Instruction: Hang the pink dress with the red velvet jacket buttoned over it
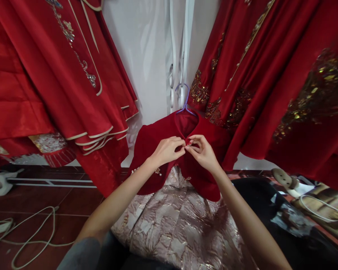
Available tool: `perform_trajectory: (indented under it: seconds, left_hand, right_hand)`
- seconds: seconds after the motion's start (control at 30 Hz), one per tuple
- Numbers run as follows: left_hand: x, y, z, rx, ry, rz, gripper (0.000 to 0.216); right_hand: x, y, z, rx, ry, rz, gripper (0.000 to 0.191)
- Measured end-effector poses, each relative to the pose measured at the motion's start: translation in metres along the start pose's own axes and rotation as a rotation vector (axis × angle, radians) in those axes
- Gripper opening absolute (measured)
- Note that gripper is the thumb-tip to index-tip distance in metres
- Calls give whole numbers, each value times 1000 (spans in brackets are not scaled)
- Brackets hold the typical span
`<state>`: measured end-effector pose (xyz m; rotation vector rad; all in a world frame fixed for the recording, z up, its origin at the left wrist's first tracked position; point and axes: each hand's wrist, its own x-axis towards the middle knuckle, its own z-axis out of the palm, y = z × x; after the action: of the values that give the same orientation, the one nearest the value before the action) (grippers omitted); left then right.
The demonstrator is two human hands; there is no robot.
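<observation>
A short red velvet jacket (pixel 154 138) hangs on a purple hanger (pixel 183 101) over a pale pink and gold brocade skirt (pixel 180 221). My left hand (pixel 167 150) and my right hand (pixel 204 152) meet at the jacket's neckline. Both pinch the front edges together around a small fastening (pixel 187 143) at the collar. Fingers of both hands are curled closed on the fabric. Pearl-like beads (pixel 158 171) dot the jacket's front below my left wrist.
Red embroidered gowns hang at the left (pixel 59 75) and right (pixel 270 75) against a white wall (pixel 146 56). White cables (pixel 30 232) lie on the dark red tiled floor at the left. A dark cloth (pixel 259 202) and a slipper (pixel 284 180) lie at the right.
</observation>
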<state>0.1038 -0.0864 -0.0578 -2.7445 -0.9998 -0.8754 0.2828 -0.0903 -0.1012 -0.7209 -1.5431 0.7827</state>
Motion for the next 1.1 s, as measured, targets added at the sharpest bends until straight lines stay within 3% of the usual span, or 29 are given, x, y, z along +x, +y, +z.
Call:
perform_trajectory:
  seconds: [0.17,0.27,0.4,0.47,0.57,0.7,0.8,0.87,0.97,1.1]
  left_hand:
    - [-3,8,6,-78,34,-127,20]
    - [-13,17,15,-324,147,-325,28]
    - [-33,32,29,-668,300,-539,38]
    - [-41,38,36,-762,364,-590,40]
    - [-49,43,43,-732,401,-614,37]
    - [-53,43,51,-647,389,-605,33]
    - [-54,43,58,-730,295,-598,37]
    - [-55,43,63,-750,224,-596,41]
    - [-56,41,68,-736,176,-607,46]
    - [-60,37,71,-711,192,-605,45]
  right_hand:
    - [-3,4,5,-95,78,-95,29]
    - [-20,9,17,-204,178,-189,46]
    - [-47,27,31,-569,62,-305,82]
    - [-56,41,35,-699,34,-316,87]
    - [-63,57,35,-754,141,-303,78]
    - [-62,58,24,-631,307,-262,49]
    - [-53,43,11,-397,390,-52,27]
    - [-45,29,3,-185,365,85,19]
    - [-37,10,-5,93,225,239,18]
    - [-37,-6,0,252,194,317,19]
